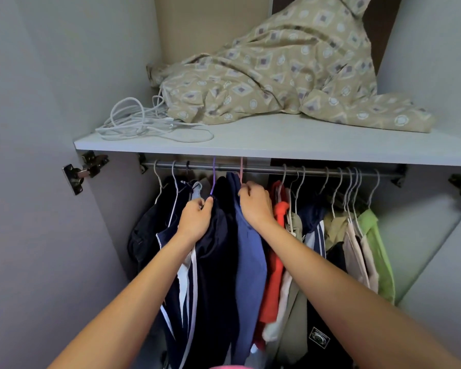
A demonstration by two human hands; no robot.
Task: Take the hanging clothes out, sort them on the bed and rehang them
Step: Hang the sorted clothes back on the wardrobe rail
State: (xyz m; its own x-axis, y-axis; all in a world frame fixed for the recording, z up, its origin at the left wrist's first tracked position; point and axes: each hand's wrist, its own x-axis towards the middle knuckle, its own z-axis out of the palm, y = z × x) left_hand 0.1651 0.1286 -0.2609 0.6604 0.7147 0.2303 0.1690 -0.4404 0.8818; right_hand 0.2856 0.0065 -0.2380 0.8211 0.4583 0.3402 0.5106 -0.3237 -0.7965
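Both hands, left (196,217) and right (254,206), grip hangers on the rail (264,170).

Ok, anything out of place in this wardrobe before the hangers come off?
Two things on the grey shelf above the rail: a beige diamond-patterned cloth lies crumpled, unfolded, and a tangle of white cables sprawls loose beside it. Below, the left hand pinches the purple hanger and the right hand the pink hanger.
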